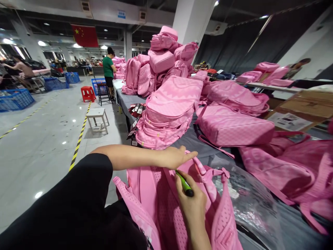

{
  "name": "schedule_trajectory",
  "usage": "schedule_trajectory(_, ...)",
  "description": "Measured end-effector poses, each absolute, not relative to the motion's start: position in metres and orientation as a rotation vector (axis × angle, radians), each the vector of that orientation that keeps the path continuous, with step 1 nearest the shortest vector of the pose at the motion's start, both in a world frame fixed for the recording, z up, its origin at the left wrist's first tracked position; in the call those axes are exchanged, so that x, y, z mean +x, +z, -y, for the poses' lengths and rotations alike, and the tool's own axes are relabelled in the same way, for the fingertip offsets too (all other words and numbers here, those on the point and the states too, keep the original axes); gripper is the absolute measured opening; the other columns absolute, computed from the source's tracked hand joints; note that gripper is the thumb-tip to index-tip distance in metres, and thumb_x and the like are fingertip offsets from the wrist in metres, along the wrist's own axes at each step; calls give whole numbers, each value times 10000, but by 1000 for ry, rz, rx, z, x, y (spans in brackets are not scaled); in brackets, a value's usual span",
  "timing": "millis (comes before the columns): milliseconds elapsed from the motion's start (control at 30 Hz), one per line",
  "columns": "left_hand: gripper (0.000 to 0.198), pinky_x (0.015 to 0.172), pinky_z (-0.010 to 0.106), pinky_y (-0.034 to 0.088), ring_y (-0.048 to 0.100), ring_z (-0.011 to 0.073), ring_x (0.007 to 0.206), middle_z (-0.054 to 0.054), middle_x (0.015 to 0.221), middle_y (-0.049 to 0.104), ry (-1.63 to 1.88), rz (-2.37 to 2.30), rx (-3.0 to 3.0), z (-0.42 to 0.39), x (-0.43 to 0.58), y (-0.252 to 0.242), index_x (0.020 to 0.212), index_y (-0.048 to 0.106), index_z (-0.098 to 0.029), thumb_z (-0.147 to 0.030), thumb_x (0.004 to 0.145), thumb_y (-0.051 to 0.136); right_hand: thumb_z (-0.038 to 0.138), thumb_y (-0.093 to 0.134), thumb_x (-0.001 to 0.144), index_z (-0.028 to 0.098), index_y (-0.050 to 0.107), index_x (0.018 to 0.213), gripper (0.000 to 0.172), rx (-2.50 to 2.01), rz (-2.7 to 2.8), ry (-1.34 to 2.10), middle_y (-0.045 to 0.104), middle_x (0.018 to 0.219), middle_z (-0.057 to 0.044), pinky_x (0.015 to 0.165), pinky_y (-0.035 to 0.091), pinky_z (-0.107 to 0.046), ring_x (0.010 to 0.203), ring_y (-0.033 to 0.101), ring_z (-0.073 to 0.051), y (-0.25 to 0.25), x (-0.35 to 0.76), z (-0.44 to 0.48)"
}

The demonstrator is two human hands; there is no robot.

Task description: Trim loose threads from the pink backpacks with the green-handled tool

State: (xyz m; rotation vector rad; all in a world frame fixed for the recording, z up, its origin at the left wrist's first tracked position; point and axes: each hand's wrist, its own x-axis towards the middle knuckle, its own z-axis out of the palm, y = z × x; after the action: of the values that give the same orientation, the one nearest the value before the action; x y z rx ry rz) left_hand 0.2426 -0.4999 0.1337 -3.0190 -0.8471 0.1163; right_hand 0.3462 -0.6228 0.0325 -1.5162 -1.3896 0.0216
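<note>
A pink backpack [148, 198] lies in front of me, its strap side with dotted mesh padding facing up. My left hand [178, 157] grips its top edge by the handle loop, with one finger stretched out to the right. In my right hand [194, 199] is a green pen-like tool with a black end [185, 184], held just below my left hand. Its tip lies close against the backpack's upper back panel; whether it touches the fabric I cannot tell. The fingers of my left hand are partly hidden.
Stacked pink backpacks [174, 97] rise ahead on the grey-covered table [296, 215]. More backpacks [234, 126] and a clear plastic bag [249, 194] lie to the right, near a cardboard box [304, 107]. A white stool [96, 116] and a person in green [108, 66] are at left.
</note>
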Motion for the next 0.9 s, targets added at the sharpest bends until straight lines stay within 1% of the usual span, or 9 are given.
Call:
schedule_trajectory(100, 769, 722, 348, 534, 692, 308, 993, 216, 1311, 491, 163, 844, -3038, 483, 251, 121, 1608, 151, -216, -158, 918, 486, 526, 555, 883, 182, 792, 984, 430, -1671, 1369, 14, 775, 808, -89, 569, 502, -314, 681, 735, -263, 30, 348, 614)
schedule_trajectory(267, 783, 698, 320, 529, 701, 306, 1000, 216, 1329, 484, 178, 809, -3108, 450, 259, 95, 1608, 129, -231, -178, 917, 492, 595, 539, 834, 172, 787, 1028, 527, -1806, 1299, 144, 774, 833, -113, 587, 516, -314, 715, 735, -272, 18, 352, 594)
schedule_trajectory(367, 794, 669, 316, 528, 709, 303, 966, 213, 1333, 481, 172, 786, -3169, 436, 262, 85, 1609, 122, -239, -190, 912, 500, 621, 543, 800, 194, 788, 1018, 538, -1914, 1271, 138, 770, 813, -109, 563, 498, -325, 708, 733, -292, 13, 354, 581)
schedule_trajectory(467, 811, 667, 327, 534, 704, 323, 979, 207, 1317, 487, 170, 782, -3215, 427, 266, 80, 1607, 134, -232, -223, 901, 534, 628, 536, 781, 206, 788, 988, 533, -1906, 1239, 229, 769, 809, -94, 599, 515, -315, 756, 740, -289, 10, 358, 572)
schedule_trajectory(600, 791, 622, 321, 533, 716, 309, 908, 187, 1277, 502, 166, 752, -3242, 421, 269, 76, 1601, 143, -251, -180, 897, 498, 656, 559, 762, 237, 787, 985, 527, -1989, 1240, 241, 763, 783, -79, 540, 486, -310, 719, 731, -285, 10, 363, 567)
schedule_trajectory(733, 757, 647, 323, 541, 717, 309, 924, 196, 1256, 520, 132, 740, -3235, 419, 270, 71, 1585, 188, -227, -185, 900, 508, 646, 576, 722, 200, 790, 931, 538, -1920, 1203, 373, 773, 827, -95, 604, 546, -294, 771, 745, -285, 13, 368, 565)
schedule_trajectory(833, 744, 632, 315, 535, 718, 303, 906, 196, 1255, 521, 128, 731, -3256, 418, 272, 68, 1580, 194, -227, -167, 899, 487, 642, 635, 685, 201, 795, 924, 526, -1934, 1176, 441, 783, 878, -91, 611, 564, -282, 835, 751, -298, 12, 371, 566)
schedule_trajectory(900, 757, 627, 319, 533, 715, 312, 908, 201, 1253, 520, 119, 733, -3260, 417, 273, 66, 1578, 199, -218, -167, 886, 502, 636, 639, 696, 179, 791, 967, 552, -1887, 1128, 413, 783, 932, -101, 695, 585, -301, 882, 747, -308, 8, 371, 567)
